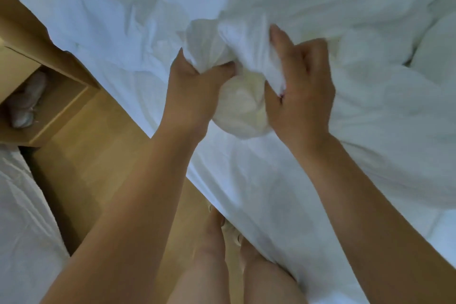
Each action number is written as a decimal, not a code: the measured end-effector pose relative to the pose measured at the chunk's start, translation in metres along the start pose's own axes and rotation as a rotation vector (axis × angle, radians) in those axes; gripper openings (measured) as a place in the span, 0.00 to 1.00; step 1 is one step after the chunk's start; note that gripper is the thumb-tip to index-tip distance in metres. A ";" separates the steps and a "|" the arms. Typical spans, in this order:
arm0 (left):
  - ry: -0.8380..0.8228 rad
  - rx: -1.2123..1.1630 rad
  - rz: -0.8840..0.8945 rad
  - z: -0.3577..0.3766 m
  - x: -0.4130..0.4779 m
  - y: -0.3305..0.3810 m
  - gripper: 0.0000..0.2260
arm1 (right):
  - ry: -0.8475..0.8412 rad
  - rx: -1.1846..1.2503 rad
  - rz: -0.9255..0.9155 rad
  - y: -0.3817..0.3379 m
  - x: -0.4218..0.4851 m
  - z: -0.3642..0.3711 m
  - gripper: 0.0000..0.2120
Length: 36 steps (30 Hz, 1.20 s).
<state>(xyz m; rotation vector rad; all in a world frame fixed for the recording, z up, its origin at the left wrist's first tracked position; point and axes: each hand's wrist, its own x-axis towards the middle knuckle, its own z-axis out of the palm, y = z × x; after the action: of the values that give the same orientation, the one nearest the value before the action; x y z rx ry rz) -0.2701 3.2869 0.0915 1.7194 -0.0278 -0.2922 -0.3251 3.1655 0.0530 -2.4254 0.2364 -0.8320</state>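
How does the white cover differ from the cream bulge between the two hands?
The cover is white; the bulge is cream. The cover is creased and bunched up, while the bulge is smooth and round. The left hand and the right hand grip folds of the cover, whereas the bulge only lies between them. Both look like soft bedding.

duvet cover [246,39]: white | inner duvet [240,106]: cream | floor [98,155]: light wood | shoes [27,101]: grey-pink
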 end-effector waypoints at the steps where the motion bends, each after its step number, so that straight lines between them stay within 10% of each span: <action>1: 0.021 -0.036 -0.001 0.002 0.003 0.005 0.13 | -0.060 0.029 -0.003 -0.004 0.002 0.003 0.29; 9: 0.113 0.045 -0.012 -0.005 0.038 0.021 0.08 | -0.618 -0.117 -0.160 0.013 0.022 0.018 0.28; 14: 0.017 0.009 -0.211 -0.004 0.039 0.000 0.06 | -0.622 -0.224 -0.202 0.021 0.014 0.027 0.27; 19: -0.060 0.072 -0.454 -0.004 0.035 -0.028 0.06 | -0.639 0.002 0.133 0.007 -0.030 0.043 0.26; 24: -0.285 0.127 -0.537 0.010 0.030 -0.047 0.08 | -0.753 0.792 0.609 -0.005 -0.045 0.039 0.17; 28: -0.454 0.256 -0.647 0.017 0.035 -0.043 0.17 | -0.787 0.822 0.709 0.014 -0.042 0.044 0.14; 31: -0.599 0.174 -0.630 0.014 0.039 -0.042 0.06 | -0.728 0.754 0.864 0.024 -0.041 0.059 0.11; 36: -0.407 -0.047 -0.614 -0.015 0.035 -0.077 0.12 | -0.521 0.750 1.046 0.035 -0.051 0.074 0.09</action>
<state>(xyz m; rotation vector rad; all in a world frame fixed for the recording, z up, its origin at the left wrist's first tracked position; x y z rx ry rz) -0.2446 3.3079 0.0125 1.5623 0.2113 -1.0837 -0.3199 3.1868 -0.0416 -1.4053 0.7338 0.1844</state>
